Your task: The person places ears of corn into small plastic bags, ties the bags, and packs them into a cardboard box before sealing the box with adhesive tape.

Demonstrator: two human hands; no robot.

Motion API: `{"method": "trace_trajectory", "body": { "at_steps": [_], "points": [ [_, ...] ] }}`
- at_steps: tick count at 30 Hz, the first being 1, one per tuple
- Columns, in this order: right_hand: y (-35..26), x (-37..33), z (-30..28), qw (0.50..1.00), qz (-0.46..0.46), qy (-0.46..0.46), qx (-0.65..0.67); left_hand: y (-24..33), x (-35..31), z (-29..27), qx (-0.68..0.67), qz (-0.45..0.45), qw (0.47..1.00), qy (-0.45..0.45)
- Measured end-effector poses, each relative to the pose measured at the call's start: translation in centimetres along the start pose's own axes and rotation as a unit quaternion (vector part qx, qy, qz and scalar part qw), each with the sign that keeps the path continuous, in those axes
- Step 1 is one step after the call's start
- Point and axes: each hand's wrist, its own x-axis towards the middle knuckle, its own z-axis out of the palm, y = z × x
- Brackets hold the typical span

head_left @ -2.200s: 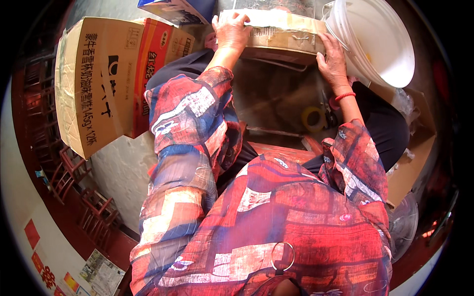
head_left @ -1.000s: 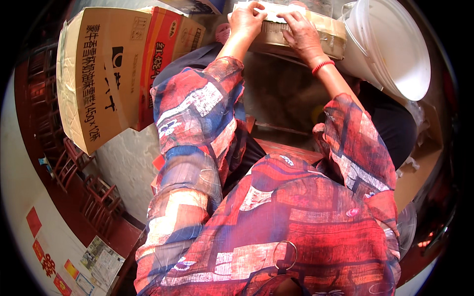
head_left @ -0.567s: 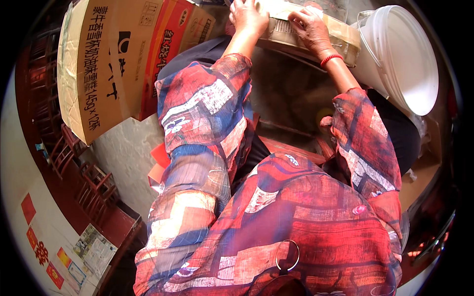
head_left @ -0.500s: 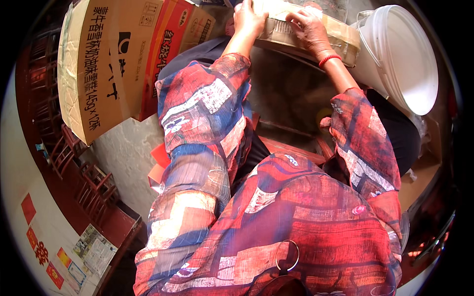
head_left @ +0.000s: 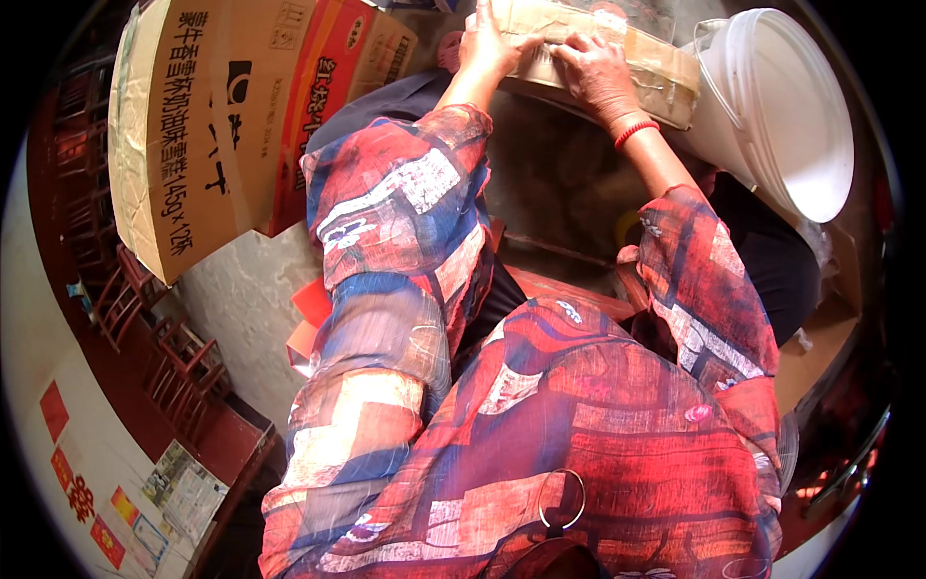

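Note:
At the top of the head view, both my hands are at a low cardboard box (head_left: 666,79) with tape across it. My left hand (head_left: 482,50) is by the box's left part, its thumb stretched to the right and apart from its fingers, which reach the picture's upper edge. Close to that thumb, my right hand (head_left: 595,75) presses bent fingers together on the box's top near edge. A red bead bracelet (head_left: 636,132) circles my right wrist. Whatever small thing may lie under the right fingertips is hidden.
A white plastic bucket (head_left: 772,116) lies tipped at the right of the box. A large cardboard carton (head_left: 207,125) and a red carton (head_left: 313,116) stand at the left. Wooden chairs (head_left: 183,357) line the far left wall. Flattened cardboard (head_left: 820,357) lies at the right.
My right hand has shifted slightly left, and its fingers have come closer to my left thumb. My left thumb now stretches out toward them. The box has barely moved.

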Motion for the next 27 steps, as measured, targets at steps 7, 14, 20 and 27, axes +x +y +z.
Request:
{"method": "trace_trajectory", "body": {
  "at_steps": [7, 14, 20, 27],
  "points": [
    [-0.8, -0.5, 0.1, 1.000, -0.009, 0.012, -0.015, -8.3, 2.5, 1.5, 0.467, 0.315, 0.820, 0.103],
    [2.4, -1.0, -0.6, 0.996, 0.032, 0.067, 0.049, -3.8, 0.2, 2.4, 0.204, -0.206, 0.955, 0.054],
    [5.2, 1.0, -0.1, 0.995, 0.063, 0.045, 0.067, 0.5, -0.6, 0.7, 0.183, -0.201, 0.961, 0.047],
    [7.7, 0.5, 1.0, 0.965, 0.258, -0.034, 0.023, 1.8, -1.0, 0.7, 0.193, -0.208, 0.958, 0.041]
  ]
}}
